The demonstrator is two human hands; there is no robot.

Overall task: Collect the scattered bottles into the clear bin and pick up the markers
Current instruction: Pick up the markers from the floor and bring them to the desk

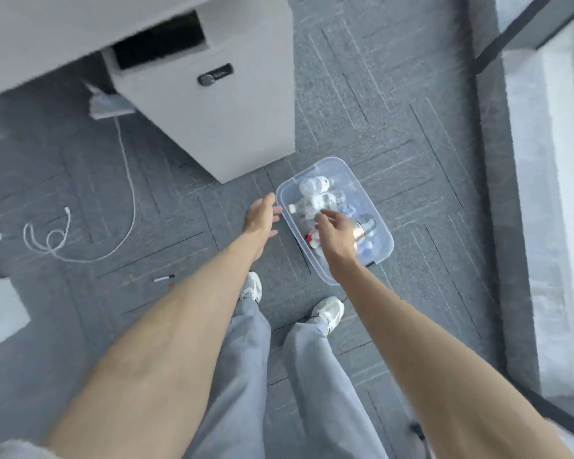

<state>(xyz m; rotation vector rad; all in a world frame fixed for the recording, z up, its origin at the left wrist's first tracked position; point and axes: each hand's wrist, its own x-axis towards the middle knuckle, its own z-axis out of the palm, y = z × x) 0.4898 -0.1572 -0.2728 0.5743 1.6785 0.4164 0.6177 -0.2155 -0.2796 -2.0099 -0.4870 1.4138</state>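
Grey carpet tiles cover the floor [362,94], and the clear bin [352,180] sits on it near the middle of the view, turned at a slant.

Far to the left of the bin, a white cable [80,233] lies in loose loops on the carpet. Its line runs up toward the gap under a pale worktop [63,34]. Between the cable and the bin, nearer the person's feet, a marker [163,278] lies flat on the carpet. A small red-tipped piece beside it is too blurred to name.

Up and left of the bin stands a white cabinet [219,111]. Its lower corner is close to the bin's far left corner, with only a narrow strip of carpet between them.

The left hand [262,217] hovers just beside the bin's left rim, fingers spread and holding nothing. Several bottles [318,185] lie on their sides inside the bin, heaped together. The right hand [335,233] reaches over the bin's near half, fingers loosely extended above the bottles and gripping nothing. I cannot tell whether the fingertips touch one.

Two white shoes [327,313] stand on the carpet just below the bin. To the right of the bin there is a wide band of bare carpet, ending at a dark frame and a glass wall [550,193].
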